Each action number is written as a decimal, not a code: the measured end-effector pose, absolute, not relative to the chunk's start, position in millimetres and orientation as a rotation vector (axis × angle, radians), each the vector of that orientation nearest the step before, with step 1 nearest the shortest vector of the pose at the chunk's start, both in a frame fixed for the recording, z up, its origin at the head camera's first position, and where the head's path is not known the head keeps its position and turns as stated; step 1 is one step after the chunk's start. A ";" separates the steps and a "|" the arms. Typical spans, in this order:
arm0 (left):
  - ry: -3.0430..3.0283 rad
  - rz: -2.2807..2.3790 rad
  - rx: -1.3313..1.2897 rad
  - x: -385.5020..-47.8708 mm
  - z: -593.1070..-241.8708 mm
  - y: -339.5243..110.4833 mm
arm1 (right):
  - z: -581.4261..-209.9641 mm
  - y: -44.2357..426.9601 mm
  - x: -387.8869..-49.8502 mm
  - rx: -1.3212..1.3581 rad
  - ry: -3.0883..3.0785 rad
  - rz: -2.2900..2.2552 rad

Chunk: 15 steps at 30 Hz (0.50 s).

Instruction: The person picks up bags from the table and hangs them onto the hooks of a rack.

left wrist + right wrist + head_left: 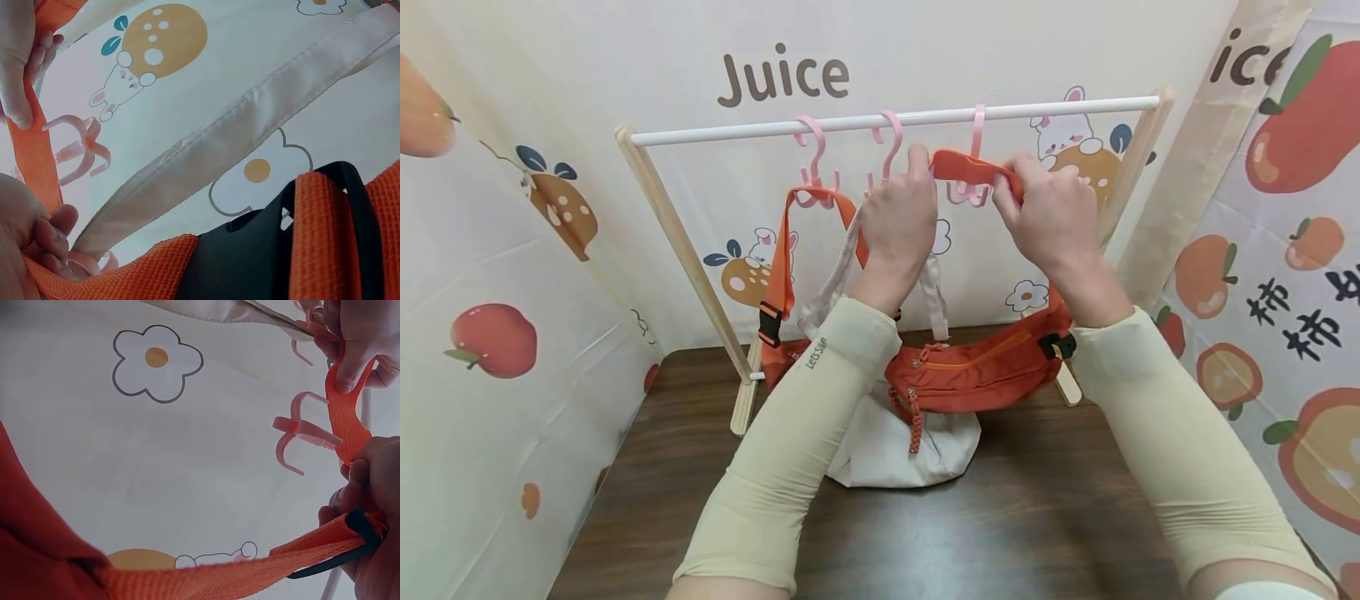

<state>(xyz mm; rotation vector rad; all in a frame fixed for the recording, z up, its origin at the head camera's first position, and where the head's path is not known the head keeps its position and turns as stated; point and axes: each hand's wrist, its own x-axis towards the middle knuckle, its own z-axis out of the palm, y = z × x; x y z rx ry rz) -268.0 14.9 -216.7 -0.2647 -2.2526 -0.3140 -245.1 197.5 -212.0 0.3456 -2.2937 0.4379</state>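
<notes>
Both hands hold the orange strap [966, 168] of a rust-red waist bag [985, 371]. My left hand [901, 221] grips one end of a short stretch, my right hand [1054, 215] the other. That stretch passes in front of the rightmost pink hook hanger [976, 190]; in the right wrist view the hanger's prongs [297, 428] lie close beside it. Below, the bag hangs in the air, with a black buckle [1057, 345] at its right end. Behind my left hand, a cream strap [934, 296] runs up from a cream cloth bag [902, 450]; its top is hidden.
A wooden rack with a white rod [1075, 108] carries the pink hangers. On the left hanger [815, 167] hangs another orange strap [781, 267] with a red bag, partly behind my left arm. The middle hanger [891, 142] is partly covered. Below lies a dark wooden table [700, 483].
</notes>
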 end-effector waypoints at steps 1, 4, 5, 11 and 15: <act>-2.253 -0.312 -0.266 -268.0 -217.0 14.9 | -212.1 197.5 -245.2 0.344 -2.296 0.435; -2.255 -0.297 -0.267 -268.0 -218.0 15.0 | -212.7 197.7 -245.8 0.346 -2.307 0.432; -2.255 -0.291 -0.265 -268.1 -218.3 15.1 | -212.9 197.8 -246.1 0.348 -2.313 0.433; -2.253 -0.251 -0.261 -268.5 -220.4 16.1 | -214.1 198.8 -247.0 0.346 -2.329 0.438; -2.249 -0.252 -0.266 -268.8 -220.7 16.0 | -214.4 198.8 -246.9 0.338 -2.316 0.431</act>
